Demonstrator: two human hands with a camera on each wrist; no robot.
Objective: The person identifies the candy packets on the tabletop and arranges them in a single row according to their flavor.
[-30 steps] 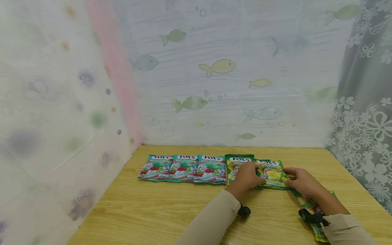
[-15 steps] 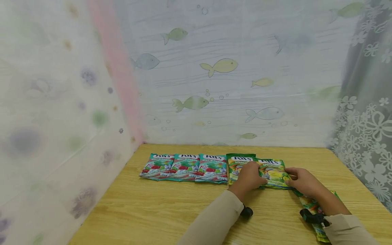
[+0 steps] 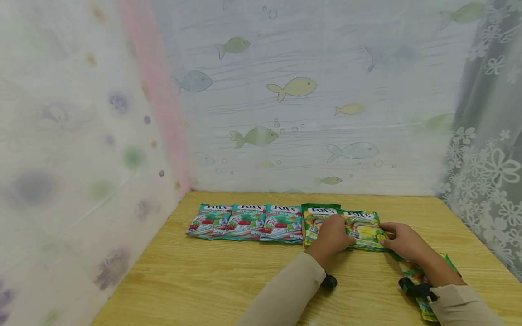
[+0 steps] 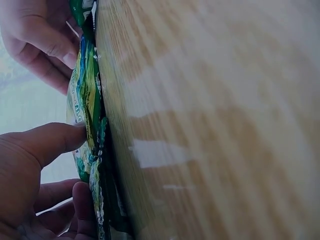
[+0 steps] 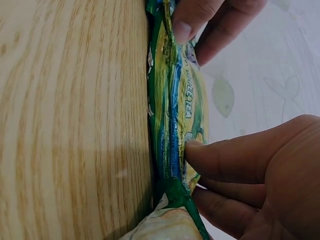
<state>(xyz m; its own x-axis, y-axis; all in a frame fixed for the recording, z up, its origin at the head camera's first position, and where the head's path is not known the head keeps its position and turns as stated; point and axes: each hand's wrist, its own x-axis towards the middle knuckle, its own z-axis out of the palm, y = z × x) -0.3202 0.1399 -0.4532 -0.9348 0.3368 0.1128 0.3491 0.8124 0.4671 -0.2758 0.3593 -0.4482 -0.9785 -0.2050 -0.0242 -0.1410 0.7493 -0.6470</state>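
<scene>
A yellow-green candy bag (image 3: 361,231) printed FOX'S lies flat on the table at the right end of a row. My left hand (image 3: 331,236) holds its left side, the thumb on its upper face and the fingers at its edge, over part of a neighbouring green-topped candy bag (image 3: 320,211). Opposite, my right hand (image 3: 404,242) pinches the right side between thumb and fingers. In the right wrist view the thumb (image 5: 225,155) presses the printed face of the bag. Part of both bags is hidden behind the left hand.
Several teal bags (image 3: 244,222) marked MINT BLOSSOM overlap leftward along the row. Another yellow-green bag (image 3: 416,271) lies under the right forearm, partly hidden. Behind the wooden table (image 3: 195,280) stands a fish-patterned wall covering (image 3: 253,104); a flowered curtain (image 3: 493,167) hangs at the right.
The view has shifted slightly. Both hands keep their hold on the yellow-green candy bag, and the row of bags stays in the same arrangement.
</scene>
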